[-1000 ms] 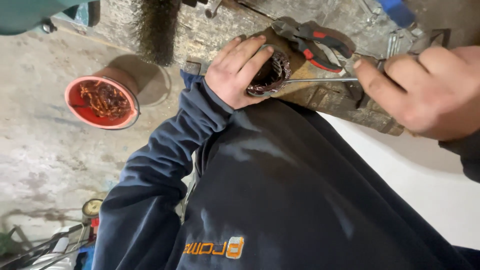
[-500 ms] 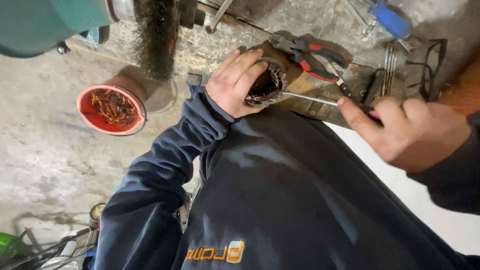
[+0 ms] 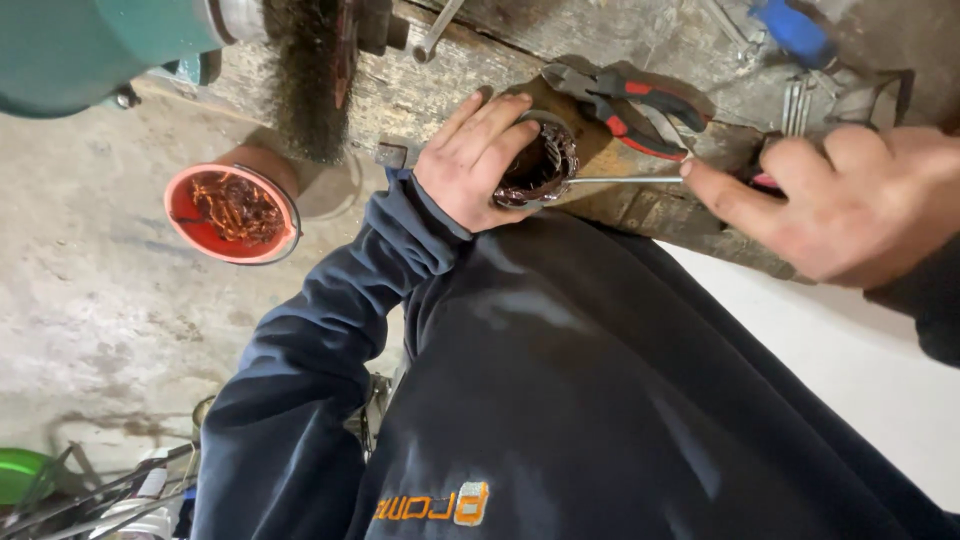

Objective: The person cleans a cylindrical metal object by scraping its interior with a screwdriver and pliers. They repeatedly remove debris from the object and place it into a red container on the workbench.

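Left hand (image 3: 478,160) wrapped around round metal stator with copper windings (image 3: 540,165), braced on worn wooden bench (image 3: 450,85). Right hand (image 3: 850,200), closed on thin steel rod tool (image 3: 625,180), has slid back; tip now at windings.

A workshop, by every sign we can see. We work at a worn, stained wooden bench (image 3: 450,85), its top scarred and dirty. A bench grinder with a green housing (image 3: 90,45) sits at its end, fitted with a wire brush wheel (image 3: 305,75). Hand tools lie loose on the bench: red-and-black-handled pliers (image 3: 625,100), a wrench (image 3: 435,30), a blue-handled tool (image 3: 795,30). Below, a rough, blotched concrete floor (image 3: 90,300), and on it a red bucket (image 3: 230,213) filled with tangled copper wire scrap. A clutter of metal rods and bits sits at the lower left corner, too blurred to tell apart.
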